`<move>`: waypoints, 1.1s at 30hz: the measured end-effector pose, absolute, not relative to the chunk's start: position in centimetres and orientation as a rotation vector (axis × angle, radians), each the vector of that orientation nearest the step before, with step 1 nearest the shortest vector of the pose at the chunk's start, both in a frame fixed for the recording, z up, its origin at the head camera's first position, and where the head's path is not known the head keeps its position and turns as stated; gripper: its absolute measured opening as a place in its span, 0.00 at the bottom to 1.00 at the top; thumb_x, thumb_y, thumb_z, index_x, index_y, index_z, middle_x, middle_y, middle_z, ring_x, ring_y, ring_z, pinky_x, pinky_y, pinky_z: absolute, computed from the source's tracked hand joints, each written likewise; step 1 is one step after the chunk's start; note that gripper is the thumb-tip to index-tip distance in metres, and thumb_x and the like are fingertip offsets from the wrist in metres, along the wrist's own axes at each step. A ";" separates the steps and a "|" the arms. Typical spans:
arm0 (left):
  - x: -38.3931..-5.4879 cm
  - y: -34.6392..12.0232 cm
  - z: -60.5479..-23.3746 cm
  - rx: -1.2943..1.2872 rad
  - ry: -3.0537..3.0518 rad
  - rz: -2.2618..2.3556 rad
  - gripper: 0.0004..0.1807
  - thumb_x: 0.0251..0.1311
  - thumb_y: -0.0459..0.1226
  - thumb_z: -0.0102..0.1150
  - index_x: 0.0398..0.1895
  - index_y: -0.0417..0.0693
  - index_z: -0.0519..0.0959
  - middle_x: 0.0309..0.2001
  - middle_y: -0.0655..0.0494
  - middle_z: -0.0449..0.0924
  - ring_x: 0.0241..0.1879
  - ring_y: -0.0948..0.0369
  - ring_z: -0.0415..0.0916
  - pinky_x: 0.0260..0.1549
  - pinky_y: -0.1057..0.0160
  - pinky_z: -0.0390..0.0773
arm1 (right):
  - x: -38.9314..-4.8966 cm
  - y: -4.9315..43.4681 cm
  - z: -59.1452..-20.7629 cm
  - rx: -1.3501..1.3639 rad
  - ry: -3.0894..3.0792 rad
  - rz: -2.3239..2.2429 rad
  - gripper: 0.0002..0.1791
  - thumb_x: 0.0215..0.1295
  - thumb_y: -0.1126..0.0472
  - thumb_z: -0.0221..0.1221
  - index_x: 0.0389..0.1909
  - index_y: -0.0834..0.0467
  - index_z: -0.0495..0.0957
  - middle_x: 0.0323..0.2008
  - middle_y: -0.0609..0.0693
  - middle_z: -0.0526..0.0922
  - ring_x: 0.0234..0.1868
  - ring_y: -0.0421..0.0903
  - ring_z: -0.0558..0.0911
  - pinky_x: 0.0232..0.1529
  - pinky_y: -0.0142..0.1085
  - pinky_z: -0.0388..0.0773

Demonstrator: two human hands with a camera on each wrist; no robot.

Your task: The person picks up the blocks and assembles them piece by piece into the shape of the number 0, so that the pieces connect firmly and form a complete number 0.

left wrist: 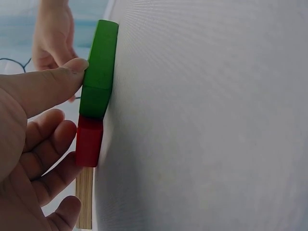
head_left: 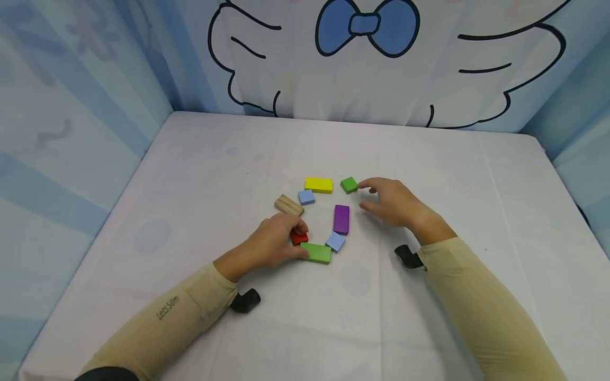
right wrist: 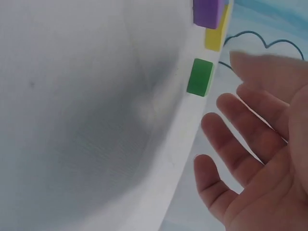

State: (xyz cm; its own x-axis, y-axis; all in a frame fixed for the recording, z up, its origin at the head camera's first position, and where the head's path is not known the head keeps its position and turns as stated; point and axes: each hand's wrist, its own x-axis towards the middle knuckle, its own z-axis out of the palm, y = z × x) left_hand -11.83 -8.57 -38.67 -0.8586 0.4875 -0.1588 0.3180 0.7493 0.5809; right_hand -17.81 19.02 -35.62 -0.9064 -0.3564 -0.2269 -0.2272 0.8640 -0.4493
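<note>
My left hand (head_left: 270,242) rests at the near-left of a ring of blocks. Its thumb touches the long light-green block (head_left: 318,253), and its loosely bent fingers lie at the red block (head_left: 299,238), which the hand partly covers. In the left wrist view the red block (left wrist: 90,142) meets the end of the green block (left wrist: 100,72). Off to the ring's far right, my right hand (head_left: 393,203) has its fingers spread, index fingertip right by a small green block (head_left: 349,185). The right wrist view shows nothing between its fingers.
Also in the ring are a wooden block (head_left: 288,205), a yellow block (head_left: 319,184), a purple block (head_left: 341,219) and two light-blue blocks, one far (head_left: 306,197) and one near (head_left: 335,242). A white cloth covers the table (head_left: 229,159); patterned curtains (head_left: 71,132) hang around it.
</note>
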 end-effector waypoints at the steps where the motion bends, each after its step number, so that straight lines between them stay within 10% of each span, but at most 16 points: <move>1: -11.8 -8.6 -38.7 0.624 2.647 0.801 0.25 0.50 0.43 0.79 0.48 0.44 0.79 0.42 0.57 0.77 0.44 0.59 0.72 0.47 0.60 0.74 | -17.9 19.0 -35.7 -0.434 2.740 -0.610 0.26 0.72 0.59 0.58 0.68 0.60 0.70 0.64 0.63 0.74 0.64 0.61 0.71 0.65 0.56 0.65; 33: -11.8 -8.8 -38.8 0.655 2.656 0.817 0.24 0.51 0.43 0.78 0.48 0.44 0.79 0.42 0.56 0.78 0.44 0.59 0.72 0.47 0.59 0.74 | -21.6 17.4 -37.5 -0.369 2.763 -0.626 0.23 0.73 0.63 0.51 0.67 0.59 0.73 0.62 0.60 0.76 0.63 0.59 0.73 0.65 0.54 0.66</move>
State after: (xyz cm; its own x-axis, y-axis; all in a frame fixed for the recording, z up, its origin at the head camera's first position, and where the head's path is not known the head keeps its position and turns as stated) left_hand -11.78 -8.82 -38.80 -0.8561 0.4990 -0.1347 0.3372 0.7366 0.5863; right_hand -21.60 17.43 -37.46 -0.9270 -0.3064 -0.2163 -0.1832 0.8731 -0.4517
